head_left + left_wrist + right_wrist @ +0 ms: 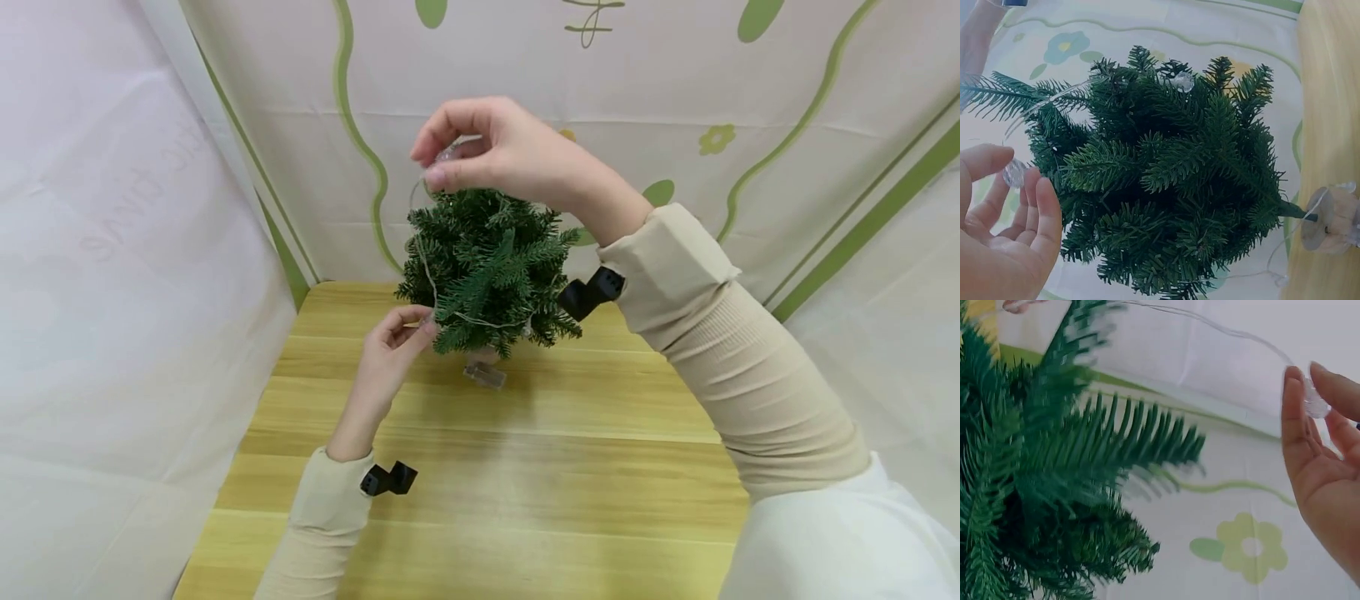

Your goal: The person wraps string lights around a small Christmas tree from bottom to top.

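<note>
A small artificial Christmas tree (495, 258) stands on the table with a string light (480, 320) draped round its front. Above the treetop, my right hand (498, 150) pinches a clear bead (1315, 405) of the string between thumb and fingers. The wire runs down from it to the left side of the tree. There my left hand (392, 350) holds another clear faceted bead (1015, 173) at its fingertips, next to the branches. One more bead (1183, 81) lies among the needles. A small clear box (485, 374) sits by the tree's base (1329, 225).
The wooden table (525, 483) reaches toward me in front of the tree. A pale cloth wall (637, 108) with green wavy lines and flowers stands close behind it. White cloth (112, 333) hangs on the left side. Black wrist cameras (592, 292) sit on both sleeves.
</note>
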A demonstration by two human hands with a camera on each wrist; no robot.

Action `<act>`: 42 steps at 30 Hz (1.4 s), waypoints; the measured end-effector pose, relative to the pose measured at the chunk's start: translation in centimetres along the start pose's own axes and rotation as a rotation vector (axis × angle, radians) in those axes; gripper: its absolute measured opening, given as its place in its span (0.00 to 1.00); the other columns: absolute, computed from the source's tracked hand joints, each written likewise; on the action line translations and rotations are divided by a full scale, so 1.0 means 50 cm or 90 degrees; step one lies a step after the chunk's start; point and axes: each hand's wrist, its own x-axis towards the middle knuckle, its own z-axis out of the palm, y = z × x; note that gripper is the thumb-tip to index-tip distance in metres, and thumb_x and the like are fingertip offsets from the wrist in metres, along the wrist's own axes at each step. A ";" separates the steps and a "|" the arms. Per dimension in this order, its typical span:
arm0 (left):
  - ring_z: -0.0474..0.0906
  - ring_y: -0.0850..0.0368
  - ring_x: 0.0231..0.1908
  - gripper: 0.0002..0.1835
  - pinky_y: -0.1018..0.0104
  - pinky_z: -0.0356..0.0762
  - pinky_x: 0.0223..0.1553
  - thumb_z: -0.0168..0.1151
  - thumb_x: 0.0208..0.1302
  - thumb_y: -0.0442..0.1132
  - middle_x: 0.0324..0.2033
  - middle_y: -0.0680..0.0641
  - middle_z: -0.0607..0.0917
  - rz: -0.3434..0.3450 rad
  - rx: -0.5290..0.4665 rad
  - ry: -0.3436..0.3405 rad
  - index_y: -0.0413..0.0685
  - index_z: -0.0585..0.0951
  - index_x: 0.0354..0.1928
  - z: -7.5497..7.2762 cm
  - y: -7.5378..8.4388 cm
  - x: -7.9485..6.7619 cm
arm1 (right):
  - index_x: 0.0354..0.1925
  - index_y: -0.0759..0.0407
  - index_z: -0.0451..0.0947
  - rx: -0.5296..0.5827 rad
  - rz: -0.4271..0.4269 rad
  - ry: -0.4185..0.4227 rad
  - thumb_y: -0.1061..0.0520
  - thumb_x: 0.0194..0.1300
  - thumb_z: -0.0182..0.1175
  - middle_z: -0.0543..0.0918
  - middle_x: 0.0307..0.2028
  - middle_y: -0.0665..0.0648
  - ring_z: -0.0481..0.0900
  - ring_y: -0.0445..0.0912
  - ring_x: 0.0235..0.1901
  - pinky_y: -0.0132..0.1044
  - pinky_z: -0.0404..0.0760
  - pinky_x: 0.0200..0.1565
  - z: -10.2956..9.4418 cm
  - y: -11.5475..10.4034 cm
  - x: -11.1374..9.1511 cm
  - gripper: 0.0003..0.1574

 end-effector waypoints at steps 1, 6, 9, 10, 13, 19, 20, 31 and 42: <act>0.77 0.65 0.36 0.15 0.74 0.79 0.41 0.55 0.68 0.35 0.39 0.62 0.78 0.000 -0.004 0.006 0.39 0.74 0.55 0.000 -0.001 0.002 | 0.41 0.63 0.78 0.005 0.008 0.025 0.64 0.64 0.60 0.80 0.39 0.54 0.81 0.46 0.39 0.36 0.80 0.49 -0.004 0.003 0.003 0.06; 0.76 0.68 0.34 0.16 0.75 0.79 0.39 0.53 0.70 0.36 0.37 0.60 0.78 0.007 -0.025 0.054 0.39 0.74 0.56 -0.001 0.002 0.011 | 0.42 0.61 0.80 0.025 0.050 0.089 0.60 0.63 0.62 0.82 0.37 0.52 0.82 0.46 0.38 0.37 0.80 0.51 -0.029 0.021 0.006 0.08; 0.76 0.68 0.32 0.17 0.75 0.79 0.38 0.54 0.70 0.36 0.35 0.59 0.78 0.010 -0.032 0.085 0.38 0.73 0.57 -0.002 0.009 0.020 | 0.49 0.59 0.80 0.026 0.076 0.093 0.60 0.63 0.62 0.82 0.43 0.51 0.82 0.45 0.44 0.38 0.78 0.57 -0.046 0.033 0.001 0.15; 0.76 0.68 0.32 0.17 0.74 0.79 0.38 0.54 0.70 0.36 0.35 0.59 0.79 0.009 -0.032 0.093 0.37 0.72 0.58 -0.002 0.012 0.023 | 0.51 0.59 0.79 0.027 0.081 0.095 0.60 0.63 0.61 0.81 0.44 0.51 0.82 0.45 0.45 0.38 0.77 0.58 -0.051 0.037 -0.001 0.17; 0.76 0.66 0.33 0.18 0.74 0.78 0.37 0.54 0.70 0.38 0.36 0.59 0.79 0.000 -0.028 0.111 0.37 0.71 0.58 -0.005 0.020 0.033 | 0.57 0.59 0.76 0.025 0.090 0.113 0.61 0.64 0.59 0.81 0.44 0.51 0.81 0.43 0.45 0.38 0.76 0.59 -0.065 0.049 -0.002 0.22; 0.75 0.66 0.33 0.19 0.77 0.77 0.35 0.53 0.71 0.40 0.37 0.59 0.79 0.003 0.010 0.126 0.35 0.72 0.58 -0.015 0.032 0.056 | 0.58 0.61 0.74 0.020 0.133 0.174 0.60 0.64 0.61 0.83 0.43 0.49 0.80 0.42 0.43 0.37 0.77 0.57 -0.086 0.070 0.003 0.24; 0.75 0.67 0.34 0.19 0.77 0.76 0.35 0.53 0.71 0.41 0.38 0.58 0.79 0.004 0.015 0.127 0.36 0.72 0.58 -0.016 0.033 0.060 | 0.58 0.60 0.74 0.019 0.140 0.182 0.59 0.65 0.61 0.83 0.43 0.49 0.80 0.41 0.43 0.36 0.77 0.56 -0.089 0.073 0.004 0.23; 0.76 0.68 0.30 0.21 0.76 0.75 0.34 0.56 0.68 0.48 0.35 0.62 0.82 0.008 0.020 0.153 0.41 0.75 0.56 -0.029 0.033 0.101 | 0.51 0.56 0.80 0.032 0.188 0.267 0.60 0.61 0.64 0.81 0.34 0.43 0.77 0.37 0.37 0.27 0.75 0.43 -0.105 0.123 0.009 0.18; 0.76 0.67 0.30 0.22 0.77 0.74 0.33 0.55 0.68 0.48 0.34 0.64 0.82 0.016 0.037 0.155 0.44 0.76 0.59 -0.031 0.043 0.115 | 0.44 0.59 0.80 0.135 0.182 0.340 0.68 0.59 0.64 0.81 0.32 0.45 0.78 0.38 0.33 0.24 0.79 0.38 -0.093 0.158 0.023 0.14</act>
